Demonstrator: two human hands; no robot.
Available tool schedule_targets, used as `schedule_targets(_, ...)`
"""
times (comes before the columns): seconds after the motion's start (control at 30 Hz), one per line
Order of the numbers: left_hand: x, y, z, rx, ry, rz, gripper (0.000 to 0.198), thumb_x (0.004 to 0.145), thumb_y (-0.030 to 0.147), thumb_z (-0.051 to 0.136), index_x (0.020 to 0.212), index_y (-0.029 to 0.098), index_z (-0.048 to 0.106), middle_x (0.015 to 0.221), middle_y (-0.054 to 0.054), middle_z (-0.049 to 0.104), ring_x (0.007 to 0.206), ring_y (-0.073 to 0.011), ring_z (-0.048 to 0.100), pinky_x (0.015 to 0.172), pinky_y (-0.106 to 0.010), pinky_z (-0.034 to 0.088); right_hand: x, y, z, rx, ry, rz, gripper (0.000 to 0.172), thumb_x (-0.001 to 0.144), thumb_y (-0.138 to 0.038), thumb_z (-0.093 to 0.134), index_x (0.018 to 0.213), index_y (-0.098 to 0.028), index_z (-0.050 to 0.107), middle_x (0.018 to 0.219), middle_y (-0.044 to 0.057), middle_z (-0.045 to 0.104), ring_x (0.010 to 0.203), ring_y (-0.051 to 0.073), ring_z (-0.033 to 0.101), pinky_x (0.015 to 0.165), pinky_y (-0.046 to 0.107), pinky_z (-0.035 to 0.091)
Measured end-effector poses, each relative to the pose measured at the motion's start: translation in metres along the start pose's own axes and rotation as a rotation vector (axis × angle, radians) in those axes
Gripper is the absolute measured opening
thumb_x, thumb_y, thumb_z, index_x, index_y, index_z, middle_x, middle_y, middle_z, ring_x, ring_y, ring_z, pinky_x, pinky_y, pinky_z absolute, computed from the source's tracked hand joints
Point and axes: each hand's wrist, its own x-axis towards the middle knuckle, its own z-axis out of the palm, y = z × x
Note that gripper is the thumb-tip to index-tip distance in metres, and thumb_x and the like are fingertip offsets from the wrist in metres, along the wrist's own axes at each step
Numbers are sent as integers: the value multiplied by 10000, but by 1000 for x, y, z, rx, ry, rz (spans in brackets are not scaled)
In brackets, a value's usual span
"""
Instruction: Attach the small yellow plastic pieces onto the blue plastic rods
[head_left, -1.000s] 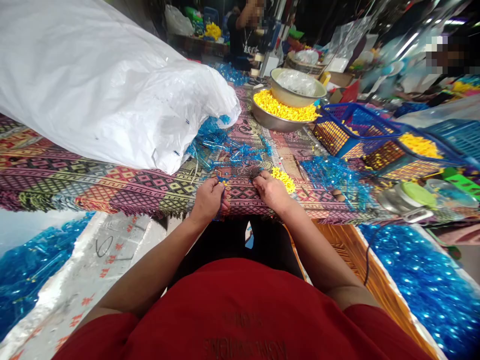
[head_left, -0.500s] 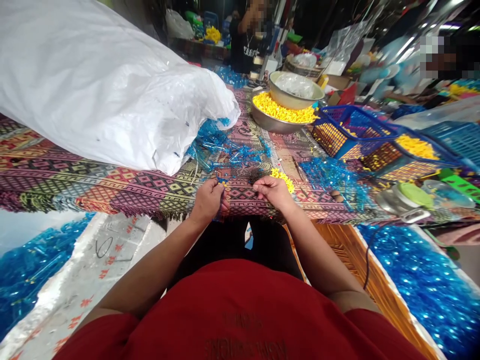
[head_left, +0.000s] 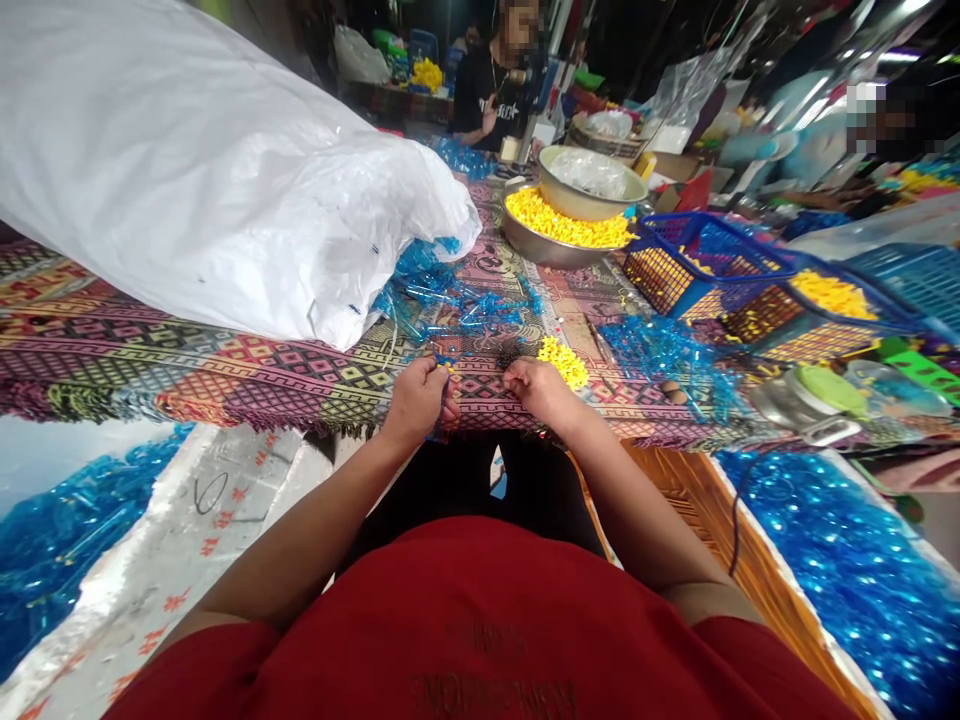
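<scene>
My left hand (head_left: 418,403) rests at the edge of the woven patterned cloth (head_left: 255,385), pinching a thin blue plastic strip (head_left: 437,420) with a small yellow piece (head_left: 449,368) at its tip. My right hand (head_left: 541,392) lies on the cloth with its fingers bunched, close to a dark bristly tuft (head_left: 510,352). A pile of small yellow plastic pieces (head_left: 562,362) sits just beyond that hand. Tangled blue plastic strips (head_left: 457,305) lie ahead of both hands, beside a large white woven sack (head_left: 210,170).
A steel basin of yellow pieces (head_left: 540,245) and a blue basket (head_left: 709,265) stand on the cloth ahead. More blue strips fill bins at lower left (head_left: 60,550) and lower right (head_left: 840,560). A person (head_left: 487,100) sits at the far end.
My right hand has shifted slightly left and lowered toward the cloth. My left hand has barely moved. The person at the far end has lowered one arm.
</scene>
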Motion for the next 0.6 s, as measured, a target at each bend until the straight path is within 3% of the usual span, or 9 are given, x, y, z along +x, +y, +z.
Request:
schedule_targets(0.1, -2, 4, 0, -7, 2, -12, 151, 850, 275, 428, 723, 195, 446, 596, 27, 557, 429, -147, 595, 398, -266, 494, -2, -2, -1, 90, 54, 70, 153, 813, -170, 481, 730, -158, 609, 764, 65, 621, 707, 162, 569, 689, 279, 447)
schedule_targets(0.17, -6, 7, 1, 22, 14, -7, 148, 854, 283, 424, 734, 199, 450, 598, 22, 560, 436, -152, 591, 405, -268, 484, -4, -7, -4, 267, 65, 152, 130, 810, -222, 497, 720, -169, 575, 671, 27, 595, 617, 139, 545, 614, 256, 435)
schedule_targets(0.3, -17, 13, 5, 282, 37, 175, 140, 852, 283, 457, 750, 202, 508, 570, 6, 559, 486, -155, 579, 482, -254, 458, -9, -29, -15, 622, 18, 248, 188, 829, -359, 517, 764, -184, 541, 537, -27, 562, 447, 100, 470, 492, 223, 387)
schedule_targets(0.43, -25, 14, 12, 536, 32, 331, 147, 858, 237, 447, 740, 196, 524, 591, -17, 561, 554, -161, 572, 575, -263, 422, -13, -50, -25, 565, 87, 135, 199, 849, -340, 526, 725, -186, 545, 561, -19, 560, 502, 105, 493, 544, 236, 396)
schedule_targets(0.6, -29, 13, 15, 637, 7, 364, 179, 875, 213, 424, 725, 188, 518, 594, -20, 565, 592, -162, 575, 599, -263, 393, -15, -58, -27, 407, 134, -59, 175, 880, -239, 504, 721, -183, 549, 651, 2, 543, 629, 126, 514, 610, 250, 394)
